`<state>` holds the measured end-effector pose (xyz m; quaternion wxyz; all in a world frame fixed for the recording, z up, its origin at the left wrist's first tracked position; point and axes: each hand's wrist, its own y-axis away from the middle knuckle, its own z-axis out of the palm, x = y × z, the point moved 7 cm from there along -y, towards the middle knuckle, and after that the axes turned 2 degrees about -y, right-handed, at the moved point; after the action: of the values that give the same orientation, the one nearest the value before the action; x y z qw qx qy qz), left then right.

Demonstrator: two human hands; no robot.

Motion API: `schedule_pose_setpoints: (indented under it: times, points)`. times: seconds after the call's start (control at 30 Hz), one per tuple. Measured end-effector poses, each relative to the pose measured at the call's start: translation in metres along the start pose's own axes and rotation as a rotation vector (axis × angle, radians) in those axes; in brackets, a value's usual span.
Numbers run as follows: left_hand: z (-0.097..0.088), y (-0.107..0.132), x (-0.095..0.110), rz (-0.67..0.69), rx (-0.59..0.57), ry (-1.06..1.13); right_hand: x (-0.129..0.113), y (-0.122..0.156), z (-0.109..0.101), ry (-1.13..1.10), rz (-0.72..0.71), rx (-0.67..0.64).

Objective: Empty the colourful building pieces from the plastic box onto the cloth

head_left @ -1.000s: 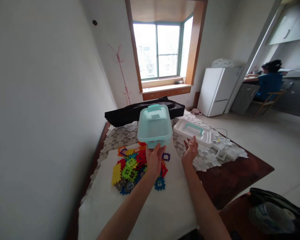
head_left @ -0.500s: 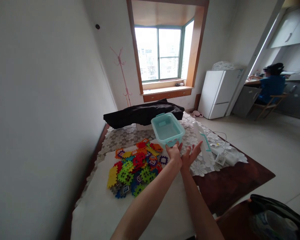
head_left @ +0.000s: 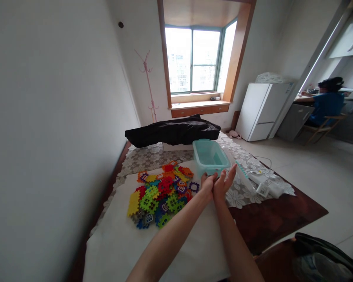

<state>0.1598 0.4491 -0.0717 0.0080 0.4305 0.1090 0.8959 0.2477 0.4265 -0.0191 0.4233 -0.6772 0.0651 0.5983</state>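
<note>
A pale teal plastic bin (head_left: 211, 169) without a lid rests on the cloth-covered table, its inside showing no contents. My left hand (head_left: 208, 183) is against the bottom of its near wall, fingers curled. A small dark patch shows between thumb and fingers, too small to make out. Right beside it, wrists touching or crossing, my right hand (head_left: 224, 182) has its fingers stretched out and holds nothing. To the left lies a loose pile of colourful interlocking plastic building pieces (head_left: 164, 188), some with window frames. A purple square piece (head_left: 194, 187) lies at the pile's right edge.
A white box-like strip with teal marks (head_left: 243, 172), a cable and a white adapter (head_left: 263, 190) lie right of the bin. Black cloth (head_left: 173, 131) covers something behind. A wall (head_left: 47, 117) borders the left. A person in blue (head_left: 328, 105) sits far right.
The bin has shifted right and sits straighter, closer to the white strip. My hands have moved slightly right and down. The view has turned a little left.
</note>
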Motion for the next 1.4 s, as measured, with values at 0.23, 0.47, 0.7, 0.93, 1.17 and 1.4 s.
schedule_pose_setpoints:
  times: [0.23,0.47,0.7,0.93,1.17,1.4]
  points:
    - [0.007,0.003,-0.006,-0.212,-0.206,-0.069,-0.014,0.005,0.000,0.043,-0.067,-0.012]
    - [-0.010,0.052,0.001,-0.220,-0.236,-0.080,-0.029,0.015,0.000,0.057,-0.164,-0.064]
    - [-0.043,0.095,0.079,0.069,-0.191,-0.019,-0.060,0.053,0.008,0.008,-0.560,-0.270]
    - [-0.098,0.105,0.163,0.113,-0.079,0.061,-0.104,0.100,0.023,-0.199,-0.819,-0.546]
    - [-0.160,0.108,0.229,0.246,0.223,0.208,-0.111,0.130,0.046,-0.189,-0.824,-0.769]
    - [-0.283,0.112,0.305,0.629,0.673,0.300,-0.083,0.125,0.072,-0.167,-0.560,-0.851]
